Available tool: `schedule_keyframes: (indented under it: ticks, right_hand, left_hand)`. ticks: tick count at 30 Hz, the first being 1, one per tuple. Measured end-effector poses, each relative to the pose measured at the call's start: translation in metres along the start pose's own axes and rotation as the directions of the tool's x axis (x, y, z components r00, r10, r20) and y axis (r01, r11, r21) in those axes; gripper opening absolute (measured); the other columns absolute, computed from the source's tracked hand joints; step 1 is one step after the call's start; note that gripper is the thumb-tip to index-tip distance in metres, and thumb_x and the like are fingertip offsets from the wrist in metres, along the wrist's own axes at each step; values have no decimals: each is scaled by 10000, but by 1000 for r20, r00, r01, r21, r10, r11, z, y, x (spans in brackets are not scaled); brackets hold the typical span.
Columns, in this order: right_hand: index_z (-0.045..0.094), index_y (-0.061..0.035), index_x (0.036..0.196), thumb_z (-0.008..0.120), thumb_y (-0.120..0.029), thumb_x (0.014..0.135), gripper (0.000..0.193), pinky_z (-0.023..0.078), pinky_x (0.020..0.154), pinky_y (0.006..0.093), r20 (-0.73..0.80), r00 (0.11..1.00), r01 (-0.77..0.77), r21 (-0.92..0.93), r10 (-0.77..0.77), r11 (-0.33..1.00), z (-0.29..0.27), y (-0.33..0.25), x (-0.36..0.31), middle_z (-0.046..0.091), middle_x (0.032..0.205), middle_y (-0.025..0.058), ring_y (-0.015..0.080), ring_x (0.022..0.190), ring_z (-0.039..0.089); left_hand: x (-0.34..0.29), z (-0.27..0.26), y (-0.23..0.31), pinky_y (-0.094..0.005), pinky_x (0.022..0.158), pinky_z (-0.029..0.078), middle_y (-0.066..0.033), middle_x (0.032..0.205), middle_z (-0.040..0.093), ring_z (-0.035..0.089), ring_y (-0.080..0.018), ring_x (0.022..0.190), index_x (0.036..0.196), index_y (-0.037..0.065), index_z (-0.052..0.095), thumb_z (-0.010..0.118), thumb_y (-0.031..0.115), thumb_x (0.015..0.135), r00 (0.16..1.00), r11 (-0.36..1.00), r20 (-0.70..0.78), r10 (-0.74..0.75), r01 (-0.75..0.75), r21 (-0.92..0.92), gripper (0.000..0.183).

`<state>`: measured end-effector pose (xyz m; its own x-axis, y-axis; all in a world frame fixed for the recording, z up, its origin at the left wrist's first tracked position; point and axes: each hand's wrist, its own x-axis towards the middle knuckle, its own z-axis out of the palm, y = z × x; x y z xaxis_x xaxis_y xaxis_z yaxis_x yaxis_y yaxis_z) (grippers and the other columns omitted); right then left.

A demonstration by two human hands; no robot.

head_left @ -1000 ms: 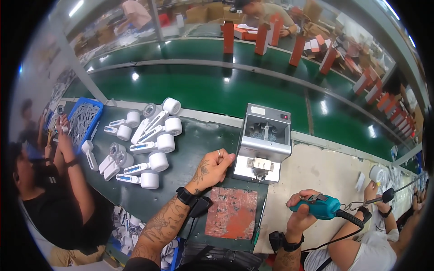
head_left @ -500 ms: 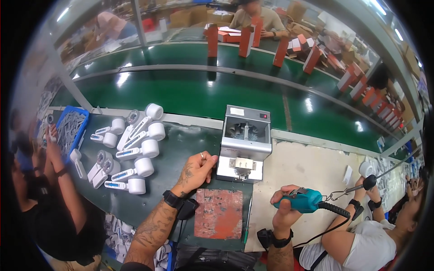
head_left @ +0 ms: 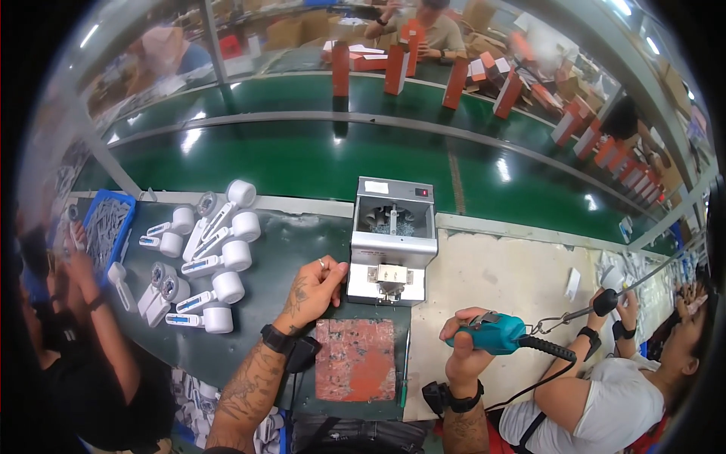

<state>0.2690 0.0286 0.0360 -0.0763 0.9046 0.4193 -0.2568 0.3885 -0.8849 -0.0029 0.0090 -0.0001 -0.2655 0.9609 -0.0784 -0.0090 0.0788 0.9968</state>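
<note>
My left hand (head_left: 314, 286) rests on the green bench with its fingers curled, just left of a grey screw feeder machine (head_left: 392, 240); I see nothing in it. My right hand (head_left: 470, 340) grips a teal electric screwdriver (head_left: 495, 334) with a black cable, held over the pale mat (head_left: 499, 287) to the right of the machine. A worn red mat (head_left: 356, 359) lies between my forearms. Several white handheld devices (head_left: 215, 265) lie in a cluster to the left of my left hand.
A blue bin of small parts (head_left: 106, 227) sits at the far left, beside a person in black. Another person in white works at my right. Beyond the bench runs a green conveyor (head_left: 318, 159) with upright red boxes (head_left: 397, 68).
My view has shifted, so the machine and devices appear lower and more central. My right hand with the screwdriver has moved slightly left, toward the machine. My left hand stays beside the machine.
</note>
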Motion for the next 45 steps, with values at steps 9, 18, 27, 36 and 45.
schedule_keyframes:
  ticks: [9, 18, 27, 36, 45]
  right_hand:
    - [527, 0, 1082, 768, -383, 867, 501, 434, 556, 242, 19, 1000, 6, 35, -6, 999, -2, 4, -1, 592, 709, 53, 116, 617, 559]
    - [527, -1, 1084, 766, -378, 870, 495, 423, 551, 234, 22, 1000, 14, 29, -15, 999, -2, 5, -1, 595, 705, 52, 104, 608, 544]
    - [527, 1, 1089, 760, -364, 878, 483, 417, 546, 235, 22, 1000, 14, 22, -14, 1000, -5, 6, -2, 595, 702, 52, 100, 597, 534]
    - [522, 6, 1087, 747, -332, 892, 450, 429, 555, 240, 23, 999, 30, 28, -30, 999, -2, 7, -1, 585, 700, 44, 112, 610, 552]
    - [518, 9, 1085, 745, -314, 896, 438, 438, 564, 240, 28, 999, 32, 21, -32, 999, -3, 7, -2, 586, 696, 45, 114, 609, 556]
  left_hand:
    - [0, 0, 0, -230, 481, 405, 5, 601, 548, 501, -67, 498, 814, 37, 543, 558, 235, 1021, 1000, 1000, -3, 10, -10, -29, 287]
    - [-1, -2, -3, -232, 488, 409, -3, 606, 562, 520, -69, 507, 816, 37, 543, 559, 235, 1020, 1000, 1000, -2, 6, -6, 7, 285]
    - [-1, -1, -3, -231, 491, 410, 0, 602, 561, 521, -71, 508, 821, 35, 544, 558, 233, 1020, 1000, 1000, -4, 13, -13, 2, 281]
    - [-1, -1, -3, -229, 495, 418, 3, 614, 559, 517, -67, 512, 822, 33, 542, 560, 227, 1020, 1000, 1000, 2, 20, -20, 2, 278]
    - [-2, -2, -3, -229, 498, 422, 3, 615, 564, 519, -66, 513, 827, 33, 544, 558, 226, 1020, 1000, 999, 1, 21, -21, -25, 273]
